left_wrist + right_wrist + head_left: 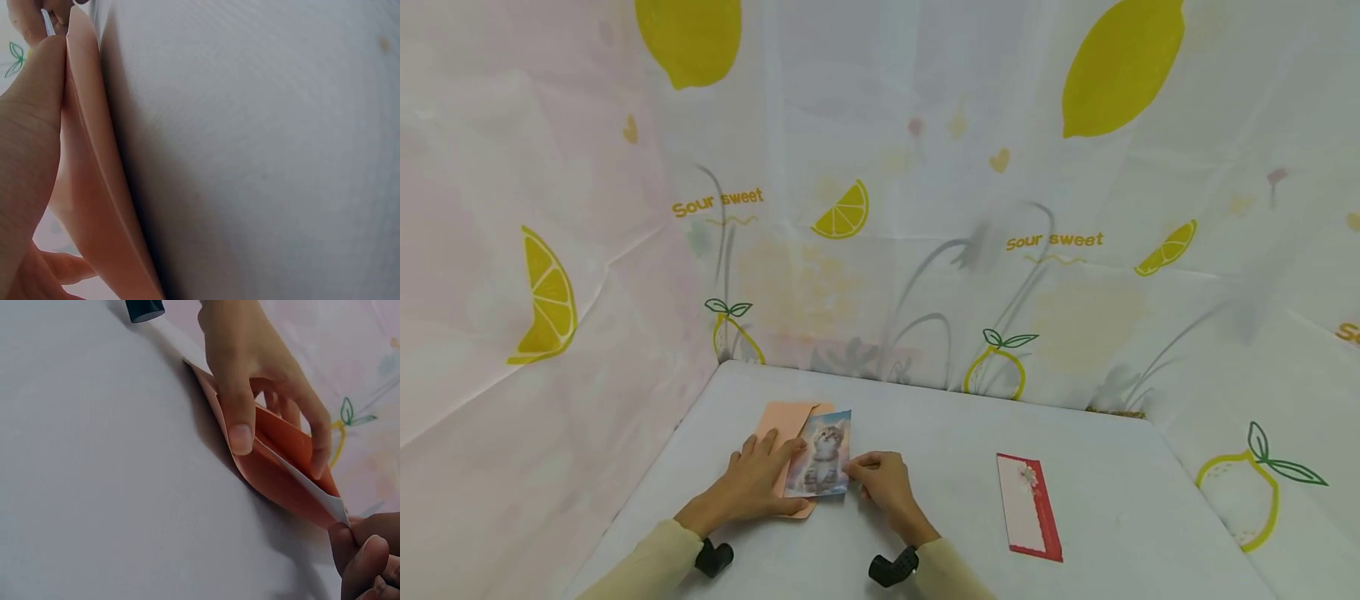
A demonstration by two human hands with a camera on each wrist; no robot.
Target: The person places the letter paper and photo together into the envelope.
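A peach paper envelope (pixel 784 419) lies on the table, its mouth spread apart in the right wrist view. Partly inside it is a card with a kitten picture (pixel 824 467), sticking out on the right; edge-on, the card shows as a pale strip (pixel 304 479). My left hand (pixel 752 483) holds the envelope, thumb on the near edge and fingers across the far part. At the card's right edge, my right hand (pixel 886 487) pinches it between thumb and fingers. In the left wrist view the envelope (pixel 103 200) stands slightly off the table on edge.
A red and white card or envelope with a flower decoration (pixel 1026 508) lies to the right on the white table (pixel 1120 500). Lemon-printed sheeting (pixel 895 275) stands behind the table and along both sides. Each wrist carries a black device.
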